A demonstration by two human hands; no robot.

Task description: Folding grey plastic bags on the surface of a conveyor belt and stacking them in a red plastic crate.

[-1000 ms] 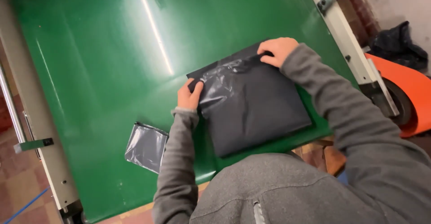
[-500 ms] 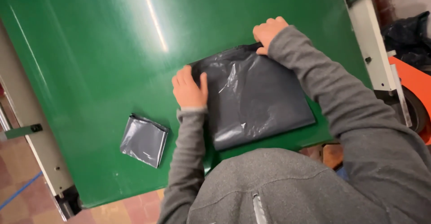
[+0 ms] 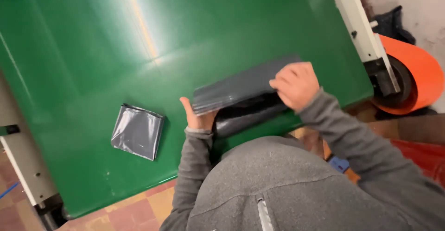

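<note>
My left hand (image 3: pixel 198 117) is under the near-left end of a dark grey plastic bag (image 3: pixel 241 88), thumb pointing up along its edge and the rest of the fingers hidden beneath, so my grip there is closed on the bag's lower corner. My right hand (image 3: pixel 296 85) lies on top of the bag's right end, fingers curled down over the upper layer and pressing it; that grip is also closed on the bag. The bag is folded over on itself: the top flap is raised and tilted, flat and matte, and below it a glossier, bunched part of the same bag (image 3: pixel 250 115) rests on the green surface (image 3: pixel 92 50) near its front edge, just in front of my chest.

To the left, well apart from my hands, a small folded grey packet (image 3: pixel 137 131) lies flat on the green surface, shiny and roughly square, turned a little askew.

My grey sleeves and the front of my grey zipped top fill the lower part of the view. At the right edge of the surface runs a white metal frame rail (image 3: pixel 357 25), and beside it, beyond the surface, sits a big orange roll (image 3: pixel 412 73). Another pale rail (image 3: pixel 21 166) borders the left side, above a floor of reddish tiles (image 3: pixel 134 210).
</note>
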